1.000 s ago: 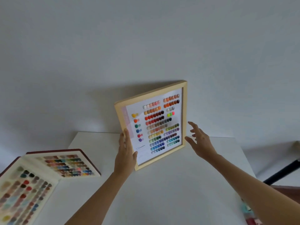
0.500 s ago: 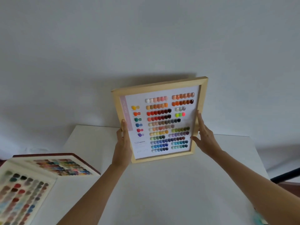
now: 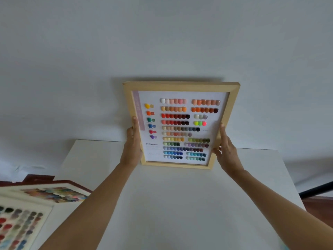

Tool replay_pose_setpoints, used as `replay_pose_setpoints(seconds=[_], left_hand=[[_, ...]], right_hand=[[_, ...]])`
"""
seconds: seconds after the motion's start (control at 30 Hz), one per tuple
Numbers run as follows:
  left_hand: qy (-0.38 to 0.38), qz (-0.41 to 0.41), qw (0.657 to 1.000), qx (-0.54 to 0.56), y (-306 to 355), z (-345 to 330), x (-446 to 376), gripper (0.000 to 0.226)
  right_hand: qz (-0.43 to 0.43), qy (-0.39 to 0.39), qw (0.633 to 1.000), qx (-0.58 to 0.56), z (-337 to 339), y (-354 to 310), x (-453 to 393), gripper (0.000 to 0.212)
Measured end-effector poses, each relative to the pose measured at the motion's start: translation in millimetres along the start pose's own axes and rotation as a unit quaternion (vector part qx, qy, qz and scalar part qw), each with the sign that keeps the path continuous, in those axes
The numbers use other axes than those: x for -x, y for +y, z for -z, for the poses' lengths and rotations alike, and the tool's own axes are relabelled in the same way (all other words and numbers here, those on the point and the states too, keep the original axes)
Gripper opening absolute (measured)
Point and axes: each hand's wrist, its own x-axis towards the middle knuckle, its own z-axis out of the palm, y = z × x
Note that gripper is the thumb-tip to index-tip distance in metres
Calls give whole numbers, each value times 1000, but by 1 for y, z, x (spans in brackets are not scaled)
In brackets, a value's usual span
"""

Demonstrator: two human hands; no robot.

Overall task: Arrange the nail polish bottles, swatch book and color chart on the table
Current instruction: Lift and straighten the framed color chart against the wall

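Observation:
The color chart (image 3: 180, 91) is a light wooden frame holding rows of painted nail swatches. It stands nearly upright at the far side of the white table (image 3: 180, 204), close to the wall. My left hand (image 3: 132, 145) grips its left edge and my right hand (image 3: 226, 150) grips its right edge. The swatch book (image 3: 45, 195) lies open at the lower left, with a dark red cover and pages of colored nail tips. No nail polish bottles are clearly in view.
A plain white wall (image 3: 162, 42) rises right behind the table. A dark bar (image 3: 315, 192) slants at the right, past the table's edge, above a brown floor.
My right hand has reached in and taken the frame's right edge. The chart has turned from tilted to square and nearly upright, and moved up and toward the wall.

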Motion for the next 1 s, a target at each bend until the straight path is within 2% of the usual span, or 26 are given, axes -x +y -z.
replay_pose_setpoints(seconds=[0.1, 0.2, 0.57, 0.63, 0.73, 0.77, 0.83, 0.9, 1.0], left_hand=[[-2, -1, 1000, 30, -2, 1, -7, 97], [-8, 3, 1000, -3, -3, 1, -6, 102], [-7, 3, 1000, -10, 2, 2, 0, 100], [-7, 22, 1000, 0, 3, 1, -2, 92], [9, 11, 1000, -15, 11, 0, 0, 65], [8, 10, 1000, -3, 13, -1, 2, 65], [11, 46, 999, 15, 21, 1, 9, 85], [28, 52, 997, -47, 26, -2, 19, 102], [46, 25, 998, -42, 43, -7, 35, 101]], right_hand=[[-7, 1, 1000, -2, -2, 1, -1, 91], [-4, 0, 1000, -5, -3, 1, -1, 91], [-2, 4, 1000, -6, -3, -1, 0, 94], [-2, 1, 1000, -8, -2, -3, 1, 96], [-15, -5, 1000, -2, 2, -6, 5, 101], [-24, -8, 1000, 4, 4, -7, 8, 101], [-48, -13, 999, 10, 10, -9, 14, 102], [-70, -20, 997, 9, 21, -11, 24, 102], [-85, -20, 996, 21, 43, -11, 47, 96]])
